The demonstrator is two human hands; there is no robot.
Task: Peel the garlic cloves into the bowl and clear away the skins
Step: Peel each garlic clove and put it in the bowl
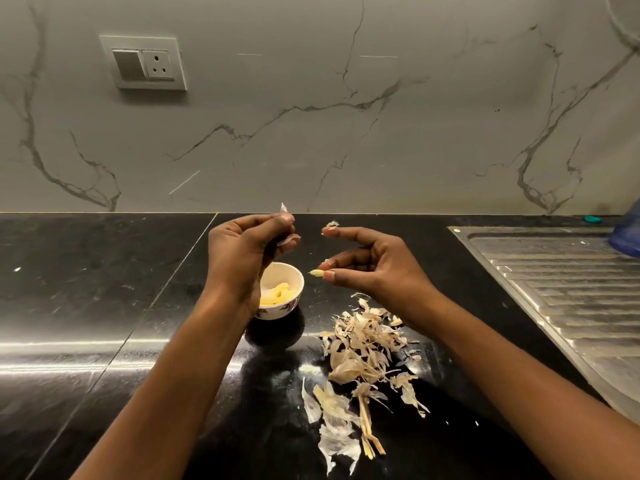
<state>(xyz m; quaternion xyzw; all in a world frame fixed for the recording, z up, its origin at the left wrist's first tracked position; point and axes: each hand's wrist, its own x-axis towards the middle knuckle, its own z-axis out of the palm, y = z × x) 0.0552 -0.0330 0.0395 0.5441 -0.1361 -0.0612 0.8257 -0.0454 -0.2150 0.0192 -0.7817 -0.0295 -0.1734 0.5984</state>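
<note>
Right hand (374,265) pinches a peeled clove (317,273) beside the bowl (291,282); left hand (242,258) clutches skins (286,240).

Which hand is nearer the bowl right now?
Left. The left hand hangs right over the bowl, hiding its left rim. The right hand is off to the bowl's right, pinching a clove.

You are looking at a scene with no readable text: nothing is showing a word, number, brand or label that you can make out. The bowl (281,299) is carrying only a dark painted motif on its side, not letters, and the wall socket plate (143,63) is showing plain switch and pin holes with no markings.
</note>
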